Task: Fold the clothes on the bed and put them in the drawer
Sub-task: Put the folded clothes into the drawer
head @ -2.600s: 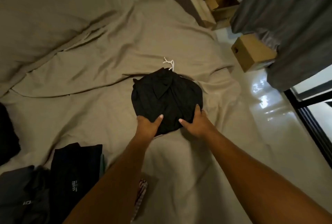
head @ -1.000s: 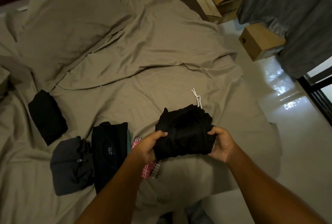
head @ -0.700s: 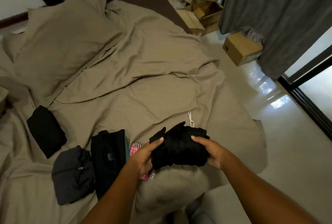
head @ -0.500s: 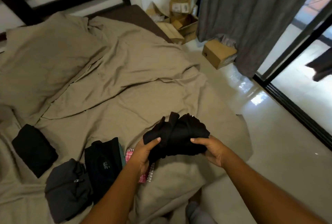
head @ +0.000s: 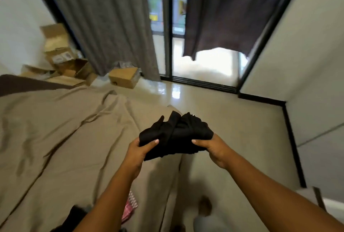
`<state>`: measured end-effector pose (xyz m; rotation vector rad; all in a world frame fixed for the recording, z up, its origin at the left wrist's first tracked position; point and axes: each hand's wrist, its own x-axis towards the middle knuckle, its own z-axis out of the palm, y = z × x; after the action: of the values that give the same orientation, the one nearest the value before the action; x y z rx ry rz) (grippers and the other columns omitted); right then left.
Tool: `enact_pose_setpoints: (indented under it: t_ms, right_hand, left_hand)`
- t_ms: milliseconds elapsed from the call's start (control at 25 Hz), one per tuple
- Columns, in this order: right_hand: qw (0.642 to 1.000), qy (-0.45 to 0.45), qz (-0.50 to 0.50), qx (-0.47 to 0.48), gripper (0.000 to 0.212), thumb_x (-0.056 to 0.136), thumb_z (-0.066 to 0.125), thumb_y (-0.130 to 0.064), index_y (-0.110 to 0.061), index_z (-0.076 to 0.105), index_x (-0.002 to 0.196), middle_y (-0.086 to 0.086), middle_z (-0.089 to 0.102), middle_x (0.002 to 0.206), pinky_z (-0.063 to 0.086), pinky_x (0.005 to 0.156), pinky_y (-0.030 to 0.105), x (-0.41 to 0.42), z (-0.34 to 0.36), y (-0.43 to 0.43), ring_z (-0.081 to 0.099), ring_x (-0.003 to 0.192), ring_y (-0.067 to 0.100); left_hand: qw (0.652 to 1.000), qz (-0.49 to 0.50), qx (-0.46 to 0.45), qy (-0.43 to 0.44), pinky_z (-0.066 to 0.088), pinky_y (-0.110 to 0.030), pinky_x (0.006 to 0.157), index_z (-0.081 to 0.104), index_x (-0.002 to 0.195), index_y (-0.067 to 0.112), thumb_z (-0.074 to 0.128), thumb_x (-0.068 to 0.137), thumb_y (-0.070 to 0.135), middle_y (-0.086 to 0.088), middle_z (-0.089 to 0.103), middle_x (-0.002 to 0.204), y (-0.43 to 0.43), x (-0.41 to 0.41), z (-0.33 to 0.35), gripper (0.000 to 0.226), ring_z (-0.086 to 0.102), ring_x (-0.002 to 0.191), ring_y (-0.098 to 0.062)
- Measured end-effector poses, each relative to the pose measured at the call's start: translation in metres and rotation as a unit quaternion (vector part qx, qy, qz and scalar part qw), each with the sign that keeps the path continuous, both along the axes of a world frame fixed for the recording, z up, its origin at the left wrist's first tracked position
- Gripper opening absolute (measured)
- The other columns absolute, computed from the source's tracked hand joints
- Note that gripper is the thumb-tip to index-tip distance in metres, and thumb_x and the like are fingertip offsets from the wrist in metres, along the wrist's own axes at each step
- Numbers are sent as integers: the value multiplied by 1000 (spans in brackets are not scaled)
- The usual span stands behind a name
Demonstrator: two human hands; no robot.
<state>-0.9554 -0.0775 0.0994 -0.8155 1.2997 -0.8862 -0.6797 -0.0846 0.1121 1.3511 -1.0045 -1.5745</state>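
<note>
A folded black garment (head: 176, 135) is held up in the air over the right edge of the bed (head: 55, 129). My left hand (head: 138, 150) grips its left side, thumb on top. My right hand (head: 214, 148) grips its right side the same way. At the bottom edge of the view, part of a dark folded garment (head: 74, 217) and a pink checked cloth (head: 129, 207) lie on the tan sheet, partly hidden by my left forearm. No drawer is in view.
Glossy tiled floor (head: 232, 120) stretches right of the bed to a sliding glass door (head: 167, 26) with grey curtains (head: 111, 17). Cardboard boxes (head: 123, 78) stand by the far corner. A white wall (head: 307, 64) with dark skirting is at right. My foot (head: 204, 207) is on the floor below.
The garment has been lifted off the bed in both hands and carried right. The view has swung from the bed toward the door and floor; the folded pile has slid almost out of view.
</note>
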Motion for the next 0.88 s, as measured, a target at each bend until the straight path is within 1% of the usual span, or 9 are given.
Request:
enact_pose_setpoints:
  t_ms: [120,240,320,360,440,520,600,760,880]
  right_hand:
    - [992,23,-120,-24,49,81,81,-5,-23,65,125,-4,76,115,56,94,29,-48,6,54,69,111,16]
    - [964,58,-255,-38,71,76,89,-15,-26,53,136,-5,69,125,55,90,23,-103,7,126,65,117,16]
    - [938,73,-337,-42,84,76,90,-18,-34,42,143,-11,60,131,50,88,16,-131,14,181,60,118,8]
    - [923,82,-373,-49,83,77,89,-18,-35,43,143,-13,60,130,50,85,13,-144,16,211,59,117,4]
    - [891,78,-444,-54,74,79,87,-17,-35,49,141,-12,63,129,53,86,14,-164,18,275,61,117,5]
    - [859,74,-504,-55,72,81,85,-18,-34,51,142,-9,65,128,54,94,21,-173,21,338,62,117,9]
    - [824,52,-562,-43,70,81,84,-19,-28,55,143,-3,70,126,55,98,31,-174,20,394,66,116,15]
    - [752,13,-658,-19,33,86,78,-15,-19,74,119,2,78,110,57,93,37,-168,22,501,73,106,21]
    - [707,-15,-707,7,35,84,82,-23,-16,73,117,4,78,107,56,98,47,-174,7,547,73,103,25]
  left_hand:
    - [995,-89,-25,-32,55,-43,97,74,114,22,84,80,19,-4,75,114,-1,-56,2,36,71,108,-22]
    - [983,-160,-59,-64,54,-41,99,65,121,31,94,63,35,4,54,142,8,-130,7,65,60,125,-20]
    - [964,-239,-89,-78,47,-46,109,65,116,52,93,69,31,10,40,155,21,-184,9,59,50,135,-18]
    - [947,-299,-90,-75,45,-46,110,62,118,58,91,73,28,7,44,154,35,-211,11,61,51,134,-18]
    - [917,-391,-64,-48,50,-45,106,59,134,43,84,81,21,2,62,138,72,-261,14,63,62,123,-19]
    - [885,-461,-55,-28,57,-45,95,67,128,24,77,86,14,-2,73,121,118,-302,22,44,70,110,-22]
    - [860,-507,-56,-31,61,-44,83,72,117,14,75,89,13,-7,76,109,161,-335,30,28,73,102,-28]
    - [797,-600,-39,-58,60,-55,84,72,114,15,81,85,34,-9,76,106,246,-396,34,35,74,99,-32]
    - [751,-652,-40,-101,60,-51,88,69,114,20,79,81,51,-4,76,106,285,-433,30,46,73,99,-26]
